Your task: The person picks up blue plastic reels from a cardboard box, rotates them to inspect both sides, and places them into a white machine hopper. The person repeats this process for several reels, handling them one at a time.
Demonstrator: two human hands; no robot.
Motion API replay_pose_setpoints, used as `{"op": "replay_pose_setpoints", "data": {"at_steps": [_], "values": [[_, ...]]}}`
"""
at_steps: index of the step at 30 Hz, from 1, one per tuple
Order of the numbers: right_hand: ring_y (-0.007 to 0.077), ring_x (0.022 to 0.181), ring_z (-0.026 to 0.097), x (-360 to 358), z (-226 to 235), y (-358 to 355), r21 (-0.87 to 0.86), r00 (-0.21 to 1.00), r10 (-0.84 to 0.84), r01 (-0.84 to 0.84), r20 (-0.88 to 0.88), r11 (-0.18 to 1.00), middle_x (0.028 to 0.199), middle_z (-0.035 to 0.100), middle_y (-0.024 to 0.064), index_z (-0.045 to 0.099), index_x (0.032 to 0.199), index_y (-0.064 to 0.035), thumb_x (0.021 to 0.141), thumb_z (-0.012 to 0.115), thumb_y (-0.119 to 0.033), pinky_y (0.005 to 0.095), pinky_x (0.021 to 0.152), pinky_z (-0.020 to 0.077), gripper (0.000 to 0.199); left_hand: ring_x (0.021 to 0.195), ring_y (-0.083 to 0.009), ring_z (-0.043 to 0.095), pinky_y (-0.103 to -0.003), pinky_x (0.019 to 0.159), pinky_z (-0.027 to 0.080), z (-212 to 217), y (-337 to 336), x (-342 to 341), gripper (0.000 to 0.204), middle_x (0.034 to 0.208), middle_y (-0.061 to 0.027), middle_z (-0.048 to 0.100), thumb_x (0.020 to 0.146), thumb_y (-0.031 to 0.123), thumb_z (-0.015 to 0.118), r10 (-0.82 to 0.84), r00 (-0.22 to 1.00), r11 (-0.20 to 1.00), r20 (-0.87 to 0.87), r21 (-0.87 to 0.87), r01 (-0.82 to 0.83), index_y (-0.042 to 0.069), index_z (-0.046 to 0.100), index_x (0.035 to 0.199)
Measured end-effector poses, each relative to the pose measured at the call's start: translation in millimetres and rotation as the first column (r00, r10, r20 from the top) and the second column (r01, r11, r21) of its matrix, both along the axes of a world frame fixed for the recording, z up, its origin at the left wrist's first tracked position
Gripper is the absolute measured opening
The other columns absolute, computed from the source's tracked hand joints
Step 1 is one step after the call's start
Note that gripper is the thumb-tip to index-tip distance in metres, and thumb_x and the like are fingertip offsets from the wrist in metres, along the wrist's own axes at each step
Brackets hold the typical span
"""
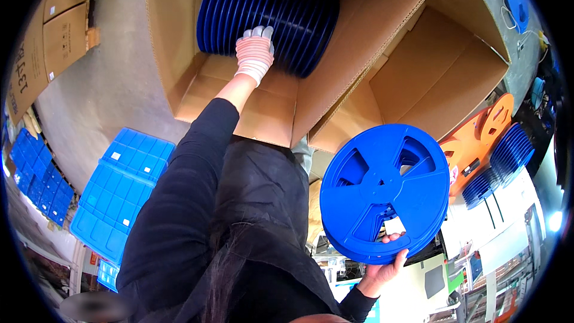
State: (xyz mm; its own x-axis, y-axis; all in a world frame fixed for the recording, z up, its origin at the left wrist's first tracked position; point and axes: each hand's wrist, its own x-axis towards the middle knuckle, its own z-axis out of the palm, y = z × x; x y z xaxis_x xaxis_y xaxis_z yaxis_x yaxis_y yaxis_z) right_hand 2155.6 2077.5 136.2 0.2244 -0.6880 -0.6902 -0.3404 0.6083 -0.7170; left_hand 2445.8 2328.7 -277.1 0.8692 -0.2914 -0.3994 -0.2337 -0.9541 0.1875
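Note:
A row of blue plastic reels (233, 9) lies on its side in an open cardboard box at the top of the view. My left hand (255, 52), in a white and pink striped glove, reaches into the box. Its bent fingers grip the near edges of the row, with the tips partly hidden. On the right, my bare right hand (385, 266) is closed around the lower rim of a blue reel (382, 182). More reels show behind that one, so it is the front of a stack. Its wide cutouts face me.
Beside the filled box stands a second open cardboard box (442, 66). An orange stand (475, 134) and more blue reels (512, 146) are at the far right. Lidded blue bins (122, 188) stand on the left. Stacked cartons (63, 36) occupy the upper left.

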Motion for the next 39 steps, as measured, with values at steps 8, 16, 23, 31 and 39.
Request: {"op": "replay_pose_setpoints", "data": {"at_steps": [8, 16, 23, 31, 39], "values": [[0.0220, 0.085, 0.061, -5, -2, 2, -0.029, 1.000, -0.007, 0.007, -0.023, 1.000, 0.098, 0.061, 0.0127, 0.049, 0.120, 0.0008, 0.086, 0.068, -0.029, 0.0311, 0.079, 0.0513, 0.050, 0.122, -0.0261, 0.052, -0.048, 0.092, 0.040, 1, -19, 29, 0.043, 0.141, -0.0077, 0.048, 0.083, 0.026, 0.057, 0.081, 0.952, 0.976, -0.296, 0.216, -0.016, 0.018, 0.056, 0.125], [0.0224, 0.085, 0.060, -8, -3, 3, -0.012, 1.000, -0.004, 0.005, 0.024, 1.000, 0.098, 0.061, 0.0134, 0.048, 0.119, 0.0008, 0.086, 0.068, -0.029, 0.0312, 0.079, 0.0511, 0.049, 0.120, -0.0261, 0.054, -0.049, 0.093, 0.040, 4, -22, 43, 0.044, 0.139, -0.0059, 0.050, 0.088, 0.032, 0.052, 0.131, 0.917, 0.969, -0.377, 0.244, -0.039, 0.017, 0.053, 0.129], [0.0254, 0.089, 0.059, -26, -6, 0, 0.033, 0.993, 0.018, -0.022, 0.118, 0.999, 0.103, 0.060, 0.0148, 0.047, 0.125, 0.0006, 0.094, 0.057, -0.028, 0.0350, 0.084, 0.0492, 0.044, 0.107, -0.0311, 0.061, -0.047, 0.090, 0.041, 1, -20, 63, 0.036, 0.120, -0.0097, 0.062, 0.087, 0.022, 0.054, 0.229, 0.852, 0.934, -0.470, 0.354, -0.055, 0.015, 0.054, 0.122], [0.0221, 0.085, 0.061, -28, 1, 1, -0.005, 0.999, -0.046, 0.046, 0.026, 0.999, 0.097, 0.062, 0.0127, 0.049, 0.120, 0.0002, 0.086, 0.068, -0.031, 0.0316, 0.078, 0.0515, 0.050, 0.096, -0.0280, 0.062, -0.045, 0.079, 0.044, 28, 37, -11, 0.036, 0.105, -0.0067, 0.064, 0.077, 0.031, 0.067, 0.058, 0.990, 0.962, -0.132, 0.273, -0.020, 0.017, 0.057, 0.108], [0.0252, 0.089, 0.058, -36, -8, -5, 0.001, 0.991, 0.049, -0.050, 0.127, 0.999, 0.104, 0.060, 0.0140, 0.047, 0.125, 0.0005, 0.095, 0.054, -0.030, 0.0347, 0.084, 0.0495, 0.044, 0.108, -0.0249, 0.052, -0.051, 0.099, 0.034, 12, 26, -25, 0.040, 0.113, -0.0052, 0.056, 0.072, 0.025, 0.069, 0.037, 0.981, 0.986, 0.189, 0.153, -0.066, 0.016, 0.058, 0.110]]}}
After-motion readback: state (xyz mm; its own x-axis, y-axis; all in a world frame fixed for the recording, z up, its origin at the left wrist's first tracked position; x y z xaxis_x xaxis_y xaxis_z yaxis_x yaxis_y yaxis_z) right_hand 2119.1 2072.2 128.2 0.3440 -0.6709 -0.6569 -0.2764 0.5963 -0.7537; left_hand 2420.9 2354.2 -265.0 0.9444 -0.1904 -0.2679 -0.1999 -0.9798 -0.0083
